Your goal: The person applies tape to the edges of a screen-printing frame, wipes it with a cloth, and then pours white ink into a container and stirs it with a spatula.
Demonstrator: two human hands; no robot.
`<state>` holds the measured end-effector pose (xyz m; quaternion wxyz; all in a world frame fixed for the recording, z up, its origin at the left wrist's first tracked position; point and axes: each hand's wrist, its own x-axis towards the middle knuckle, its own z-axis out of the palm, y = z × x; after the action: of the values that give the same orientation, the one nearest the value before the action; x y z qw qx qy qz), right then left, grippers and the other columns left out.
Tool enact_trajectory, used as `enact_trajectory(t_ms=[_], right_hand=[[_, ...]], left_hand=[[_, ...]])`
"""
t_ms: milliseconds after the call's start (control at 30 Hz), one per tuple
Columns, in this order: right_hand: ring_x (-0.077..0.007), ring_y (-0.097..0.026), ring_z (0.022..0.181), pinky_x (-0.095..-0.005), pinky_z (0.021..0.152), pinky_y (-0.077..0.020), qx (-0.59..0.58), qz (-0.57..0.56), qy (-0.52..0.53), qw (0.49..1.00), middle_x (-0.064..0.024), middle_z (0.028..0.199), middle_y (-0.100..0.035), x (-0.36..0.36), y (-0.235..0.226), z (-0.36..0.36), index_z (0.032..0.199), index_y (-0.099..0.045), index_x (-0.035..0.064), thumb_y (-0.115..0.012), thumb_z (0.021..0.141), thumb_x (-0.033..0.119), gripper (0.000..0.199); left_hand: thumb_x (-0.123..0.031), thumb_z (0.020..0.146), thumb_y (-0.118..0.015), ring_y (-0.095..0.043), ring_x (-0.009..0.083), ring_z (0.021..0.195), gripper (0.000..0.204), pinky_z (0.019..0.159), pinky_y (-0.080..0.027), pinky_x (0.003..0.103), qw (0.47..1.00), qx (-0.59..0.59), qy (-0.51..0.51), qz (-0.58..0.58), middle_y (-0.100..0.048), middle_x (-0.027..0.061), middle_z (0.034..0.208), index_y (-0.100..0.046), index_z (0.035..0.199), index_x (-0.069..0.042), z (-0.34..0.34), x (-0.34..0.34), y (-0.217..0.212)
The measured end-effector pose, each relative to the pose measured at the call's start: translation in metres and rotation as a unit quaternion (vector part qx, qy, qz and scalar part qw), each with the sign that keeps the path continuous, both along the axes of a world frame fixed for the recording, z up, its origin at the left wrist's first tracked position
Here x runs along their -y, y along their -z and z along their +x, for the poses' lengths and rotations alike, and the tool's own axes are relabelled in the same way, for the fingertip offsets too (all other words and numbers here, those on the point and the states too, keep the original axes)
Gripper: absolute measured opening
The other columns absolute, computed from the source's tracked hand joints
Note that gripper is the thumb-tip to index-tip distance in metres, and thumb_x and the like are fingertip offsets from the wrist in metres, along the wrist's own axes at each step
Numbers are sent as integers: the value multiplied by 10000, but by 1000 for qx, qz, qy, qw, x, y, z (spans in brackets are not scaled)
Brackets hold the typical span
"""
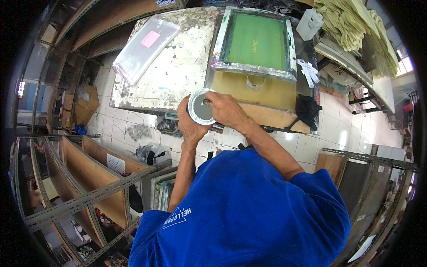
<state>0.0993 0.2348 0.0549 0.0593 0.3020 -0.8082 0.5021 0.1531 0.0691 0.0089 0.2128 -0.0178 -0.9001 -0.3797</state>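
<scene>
My left hand is wrapped round the left side of a round tub with a whitish, smeared rim. Smooth grey ink or paint shows inside it. My right hand reaches over the tub's right rim with its fingers curled together. A small dark bit shows at those fingertips over the grey surface, too little of it to name. The tub is held at the near edge of a paint-stained work table. Beyond it lies a screen-printing frame with green mesh, above a yellowish board.
Clear plastic sleeves with a pink slip lie on the table's left. A white jug, white strips and a black cloth are at the right. Metal-framed racks flank me; plastic bags lie on the tiled floor.
</scene>
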Motion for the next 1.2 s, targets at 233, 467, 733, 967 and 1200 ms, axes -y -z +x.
enact_trajectory(t_ms=[233, 467, 733, 967, 1200], right_hand=[[-460, -649, 775, -512, 712, -515, 60, 42, -52, 996, -268, 835, -652, -4, -6, -2, 963, -556, -12, -582, 897, 136, 164], [-460, -650, 799, -510, 709, -514, 30, 73, 9, 997, -271, 884, -661, -2, -14, -1, 972, -560, -16, -569, 896, 120, 156], [-438, -664, 819, -499, 691, -519, -36, -19, 20, 999, -275, 895, -662, 6, -8, 0, 970, -558, -11, -564, 882, 107, 147], [-436, -659, 796, -507, 684, -515, 53, 93, -39, 994, -259, 874, -654, -1, -8, 6, 974, -550, 2, -567, 880, 90, 130], [-428, -659, 826, -494, 712, -526, -38, 9, 29, 999, -247, 884, -654, 6, -4, 2, 973, -549, 8, -583, 856, 90, 146]], left_hand=[[-275, 515, -972, -553, 330, 1201, 1118, 1022, -459, 420, 1000, -10, -15, 6, -514, 196, 1309, -356, 1408, -5, 1, 1, -1], [-285, 544, -959, -553, 348, 1199, 1070, 1006, -466, 438, 999, -32, -11, 6, -517, 198, 1309, -365, 1392, -16, 1, 4, 0], [-282, 613, -928, -565, 366, 1164, 943, 961, -488, 456, 999, -28, 2, 25, -535, 192, 1269, -398, 1349, -28, 3, -3, -9], [-298, 544, -958, -563, 344, 1188, 1077, 1003, -469, 431, 999, -26, -18, 0, -528, 203, 1293, -358, 1394, -23, 2, 2, 1], [-309, 571, -945, -589, 343, 1139, 999, 959, -490, 440, 998, -15, -10, 52, -561, 191, 1232, -401, 1358, -20, 2, -4, -8]])
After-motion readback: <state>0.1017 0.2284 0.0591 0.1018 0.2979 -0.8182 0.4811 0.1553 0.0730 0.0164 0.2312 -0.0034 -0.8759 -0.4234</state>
